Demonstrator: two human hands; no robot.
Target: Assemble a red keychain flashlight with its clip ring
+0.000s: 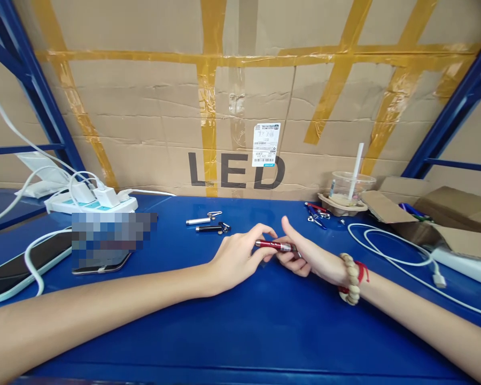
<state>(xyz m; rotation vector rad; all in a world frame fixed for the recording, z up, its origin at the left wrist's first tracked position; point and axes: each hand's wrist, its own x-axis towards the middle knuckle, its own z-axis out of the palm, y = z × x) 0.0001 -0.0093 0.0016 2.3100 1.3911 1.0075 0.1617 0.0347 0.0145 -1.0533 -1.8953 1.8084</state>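
Both hands meet above the middle of the blue tabletop around a slim red keychain flashlight (274, 245), held nearly level. My left hand (236, 256) pinches its left end between thumb and fingers. My right hand (302, 251) wraps its fingers around the silver right end, thumb raised; that end is partly hidden. Beyond my left hand lie a silver keychain flashlight (199, 221) and a black one (209, 229), each with a small metal clasp. Farther right, a cluster of red and blue keychain flashlights (316, 213) lies near the back.
A power strip (92, 202) with plugged chargers and phones (28, 262) occupy the left. At the right are a clear cup with a straw (349, 188), an open carton (444, 214) and a white cable (401, 262). A large cardboard box (152, 123) stands behind.
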